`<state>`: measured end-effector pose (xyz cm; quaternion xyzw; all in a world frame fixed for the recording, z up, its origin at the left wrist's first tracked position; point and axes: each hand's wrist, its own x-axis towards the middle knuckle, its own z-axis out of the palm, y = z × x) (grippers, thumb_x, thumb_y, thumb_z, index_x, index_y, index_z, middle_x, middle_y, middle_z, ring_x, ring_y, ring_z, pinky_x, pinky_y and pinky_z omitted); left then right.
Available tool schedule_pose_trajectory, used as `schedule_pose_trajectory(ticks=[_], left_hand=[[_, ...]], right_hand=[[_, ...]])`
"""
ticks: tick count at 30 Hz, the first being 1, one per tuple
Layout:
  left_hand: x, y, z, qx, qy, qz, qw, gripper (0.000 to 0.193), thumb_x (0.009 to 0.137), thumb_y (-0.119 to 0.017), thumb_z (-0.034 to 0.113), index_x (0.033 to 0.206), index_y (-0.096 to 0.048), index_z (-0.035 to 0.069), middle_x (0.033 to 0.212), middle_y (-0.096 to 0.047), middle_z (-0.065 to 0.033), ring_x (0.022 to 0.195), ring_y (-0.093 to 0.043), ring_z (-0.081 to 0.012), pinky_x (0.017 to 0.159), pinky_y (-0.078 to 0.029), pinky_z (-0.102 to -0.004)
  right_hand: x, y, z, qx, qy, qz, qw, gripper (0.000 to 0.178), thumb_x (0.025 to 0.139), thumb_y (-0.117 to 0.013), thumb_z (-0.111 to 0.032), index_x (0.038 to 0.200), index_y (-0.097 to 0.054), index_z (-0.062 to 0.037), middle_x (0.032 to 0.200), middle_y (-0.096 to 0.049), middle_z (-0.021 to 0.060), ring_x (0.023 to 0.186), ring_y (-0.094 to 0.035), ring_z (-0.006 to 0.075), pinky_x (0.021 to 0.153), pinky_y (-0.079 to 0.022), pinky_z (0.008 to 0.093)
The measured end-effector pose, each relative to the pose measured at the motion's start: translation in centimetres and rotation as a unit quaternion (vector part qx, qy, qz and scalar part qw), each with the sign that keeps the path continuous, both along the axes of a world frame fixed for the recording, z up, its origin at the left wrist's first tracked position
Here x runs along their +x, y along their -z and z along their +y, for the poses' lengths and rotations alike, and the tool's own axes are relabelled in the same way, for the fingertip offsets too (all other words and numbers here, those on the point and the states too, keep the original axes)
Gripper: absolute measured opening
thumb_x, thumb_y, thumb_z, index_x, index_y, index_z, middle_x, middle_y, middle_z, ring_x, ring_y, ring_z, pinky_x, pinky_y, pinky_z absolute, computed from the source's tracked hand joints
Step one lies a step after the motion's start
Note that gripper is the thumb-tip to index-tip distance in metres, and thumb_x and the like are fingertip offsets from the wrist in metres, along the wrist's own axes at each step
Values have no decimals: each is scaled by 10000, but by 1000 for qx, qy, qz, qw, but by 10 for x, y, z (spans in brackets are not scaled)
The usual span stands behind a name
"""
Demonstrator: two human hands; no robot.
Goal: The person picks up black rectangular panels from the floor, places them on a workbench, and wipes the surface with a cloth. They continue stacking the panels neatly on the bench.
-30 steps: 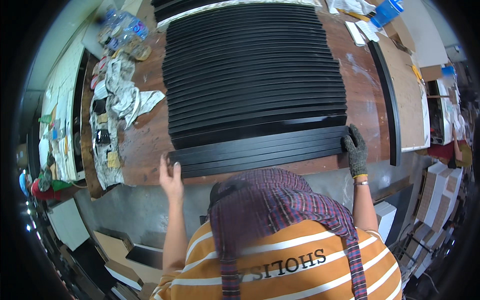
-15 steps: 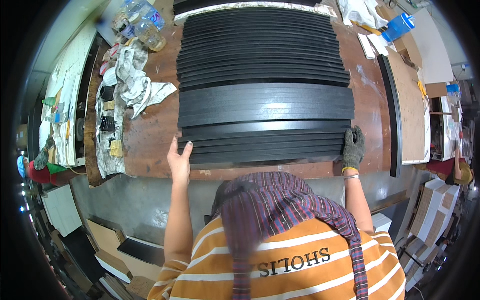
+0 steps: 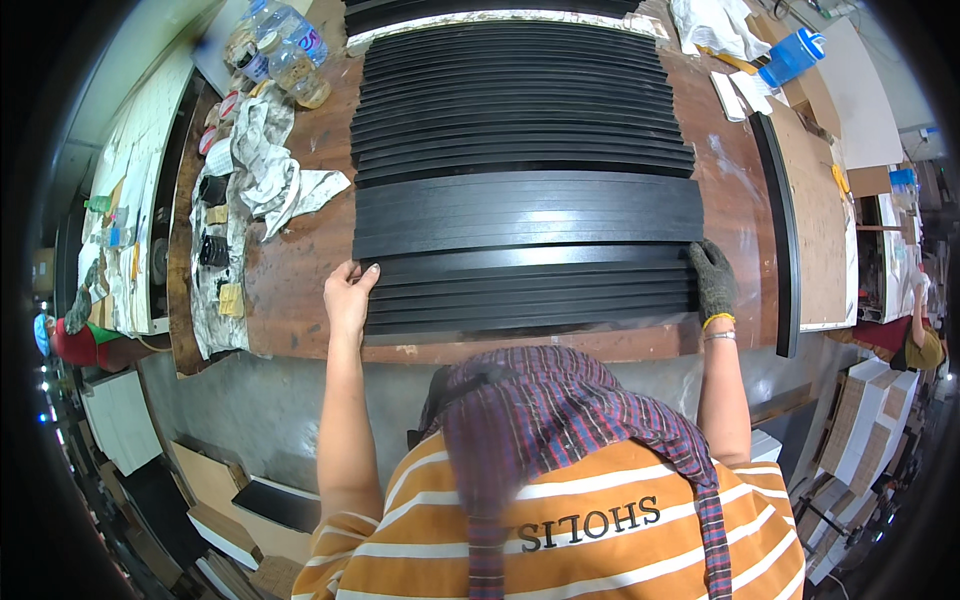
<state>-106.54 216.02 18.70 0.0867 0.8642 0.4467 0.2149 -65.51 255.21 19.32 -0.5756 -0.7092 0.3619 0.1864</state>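
Front black strips (image 3: 530, 298) lie between left grip (image 3: 349, 288) and gloved right grip (image 3: 714, 282)

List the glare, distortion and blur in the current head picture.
Head view: pale glare lies across the flat black strips; head view: the long black bar at right bows with the fisheye, and the picture's corners go black; head view: the left part of the worn plaid cloth looks smeared.
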Motion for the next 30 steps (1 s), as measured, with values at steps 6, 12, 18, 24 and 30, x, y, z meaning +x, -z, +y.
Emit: schedule_pose_trajectory(ticks=[6,12,18,24,30], left_hand=[[9,7,-8,113,-100,-26,988,305,806,-773,-35,1097,-682,-52,964,-682,-78,875,-612,-129,844,-487,-259],[5,10,-10,191,-91,2,977,317,793,-755,-89,1065,-613,-9,1015,-632,-51,906,-578,-129,860,-487,-276],[-8,-16,4,-23,-20,185,982,305,814,-757,-20,1096,-642,-22,1114,-673,-119,1041,-645,-210,915,-506,-326],[-24,-22,84,-49,236,388,890,457,861,-730,198,1283,-641,46,1365,-592,-126,1303,-505,-326,1106,-388,-437],[-26,-5,100,-92,196,429,877,369,893,-699,212,1243,-645,112,1220,-582,-89,1208,-536,-295,1025,-384,-453]], right_hand=[[-2,9,-7,19,69,82,994,322,857,-773,-176,1099,-707,25,1001,-734,112,905,-657,202,851,-508,333],[1,18,5,25,66,121,990,365,812,-785,-64,1158,-690,4,1052,-694,40,941,-623,139,862,-509,291],[-8,8,16,40,70,46,996,473,796,-799,-95,1241,-661,-11,1134,-686,105,1038,-626,205,970,-488,340],[-54,-11,40,331,-147,-139,922,574,869,-758,-268,1370,-583,-51,1369,-561,232,1272,-532,378,1106,-401,458],[-75,1,56,171,-107,-99,974,582,923,-683,-364,1393,-556,-46,1368,-563,228,1276,-531,389,1087,-418,450]])
